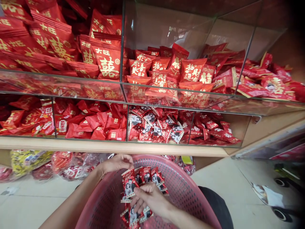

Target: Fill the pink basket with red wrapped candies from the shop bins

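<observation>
A pink perforated plastic basket stands low in front of me, below the shelf. My left hand is at its far left rim, fingers bent over the edge and closed on it. Inside the basket, my right hand is closed with its thumb on a red candy packet printed with a black-and-white couple. Several matching packets lie around and beneath this hand. The lower shelf bin straight ahead holds more couple-printed packets.
Clear-fronted shelf bins hold red packets with gold characters above and plainer red packets below. A wooden shelf edge runs just beyond the basket. Bagged sweets sit on the floor at left. Dark wheeled legs stand at right.
</observation>
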`<state>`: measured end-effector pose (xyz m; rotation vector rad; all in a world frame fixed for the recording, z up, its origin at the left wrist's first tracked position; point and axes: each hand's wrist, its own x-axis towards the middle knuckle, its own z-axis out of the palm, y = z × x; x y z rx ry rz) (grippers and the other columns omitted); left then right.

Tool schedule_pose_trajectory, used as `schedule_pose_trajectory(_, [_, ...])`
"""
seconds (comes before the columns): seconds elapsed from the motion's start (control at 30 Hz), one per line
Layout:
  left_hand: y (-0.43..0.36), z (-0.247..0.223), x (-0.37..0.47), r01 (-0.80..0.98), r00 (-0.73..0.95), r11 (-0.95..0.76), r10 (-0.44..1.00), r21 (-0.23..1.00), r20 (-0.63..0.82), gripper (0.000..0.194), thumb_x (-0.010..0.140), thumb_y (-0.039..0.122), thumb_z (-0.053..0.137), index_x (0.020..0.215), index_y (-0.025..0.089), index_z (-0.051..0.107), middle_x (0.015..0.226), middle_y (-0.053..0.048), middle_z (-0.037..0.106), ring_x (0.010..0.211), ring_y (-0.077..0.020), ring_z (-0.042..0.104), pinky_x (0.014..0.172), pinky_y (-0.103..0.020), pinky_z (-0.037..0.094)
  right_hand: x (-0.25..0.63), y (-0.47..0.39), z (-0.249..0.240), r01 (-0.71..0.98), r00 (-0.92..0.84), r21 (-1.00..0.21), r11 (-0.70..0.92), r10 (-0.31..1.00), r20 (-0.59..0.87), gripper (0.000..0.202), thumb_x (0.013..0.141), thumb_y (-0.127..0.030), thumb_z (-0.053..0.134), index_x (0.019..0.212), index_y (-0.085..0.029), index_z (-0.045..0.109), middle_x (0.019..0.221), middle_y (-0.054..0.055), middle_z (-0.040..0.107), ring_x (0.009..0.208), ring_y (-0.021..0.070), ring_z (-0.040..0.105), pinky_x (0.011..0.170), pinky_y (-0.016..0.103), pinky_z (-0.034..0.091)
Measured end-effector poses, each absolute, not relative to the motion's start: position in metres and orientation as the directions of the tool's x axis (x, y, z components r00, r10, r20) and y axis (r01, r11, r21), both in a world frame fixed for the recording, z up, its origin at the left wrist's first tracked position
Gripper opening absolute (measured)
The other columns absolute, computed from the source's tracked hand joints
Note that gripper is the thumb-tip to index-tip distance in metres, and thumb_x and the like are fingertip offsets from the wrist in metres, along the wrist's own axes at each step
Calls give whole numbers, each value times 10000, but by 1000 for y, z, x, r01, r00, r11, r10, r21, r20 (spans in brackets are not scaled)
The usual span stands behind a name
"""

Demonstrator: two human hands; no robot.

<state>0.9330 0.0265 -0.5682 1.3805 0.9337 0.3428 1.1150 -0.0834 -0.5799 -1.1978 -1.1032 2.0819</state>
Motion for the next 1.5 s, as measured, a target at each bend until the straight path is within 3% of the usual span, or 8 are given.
schedule_pose_trajectory(0.17, [25,-563,935,318,585,226,717,921,-378,194,601,314,688,658,144,613,608,44,554,608,-104,463,620,-204,353,1122,-74,-581,100,-444,-870,-482,761,-473,596,590,-700,554,627,-105,572,545,20,572,491,120,584,485,237,452])
schedule_pose_trajectory(0.3, [24,-560,935,318,596,223,709,921,-377,202,609,326,686,668,143,623,609,42,556,610,-108,465,626,-210,353,1125,-62,-573,270,-405,-921,-282,834,-374,507,679,-649,528,721,-146,569,538,-29,528,449,99,535,425,198,376])
schedule_pose_trajectory(0.4, [25,-562,935,312,604,208,709,927,-363,213,619,336,684,678,140,625,607,44,547,605,-105,457,615,-211,344,1117,-54,-570,404,-354,-907,-115,895,-271,430,722,-576,539,640,-154,542,490,-52,471,417,71,457,408,189,275])
schedule_pose_trajectory(0.5, [26,-565,935,302,613,218,701,928,-364,243,623,361,684,694,137,622,603,42,541,586,-103,449,592,-217,337,1105,-48,-576,409,-311,-912,-28,935,-168,365,691,-464,624,555,-153,490,477,-65,438,440,51,388,439,193,257])
schedule_pose_trajectory(0.7, [25,-566,934,270,614,226,709,936,-348,246,631,358,686,705,130,626,614,36,551,590,-97,450,593,-213,338,1100,-44,-584,186,-317,-967,-176,920,-229,350,662,-476,652,732,-152,539,560,-53,509,461,54,389,441,184,290])
schedule_pose_trajectory(0.9, [24,-562,936,241,601,258,717,936,-353,254,613,359,711,690,128,640,585,43,561,564,-91,455,572,-205,342,1097,-45,-576,99,-328,-944,-314,886,-329,443,602,-565,657,649,-178,446,532,-88,425,373,34,351,351,174,291])
schedule_pose_trajectory(1.1, [11,-549,938,113,598,424,693,899,-402,359,741,467,589,876,144,669,848,-37,677,737,-159,583,712,-253,417,1132,-46,-551,176,-340,-915,-363,850,-402,398,659,-541,628,665,-194,433,463,-98,421,329,39,371,323,165,218])
schedule_pose_trajectory(1.5, [5,-538,939,163,540,398,730,903,-419,408,746,505,568,897,144,686,941,-51,683,859,-193,607,756,-248,431,1195,-60,-571,447,-221,-837,-315,868,-445,418,702,-583,533,565,-209,403,430,-79,350,323,68,361,337,210,251])
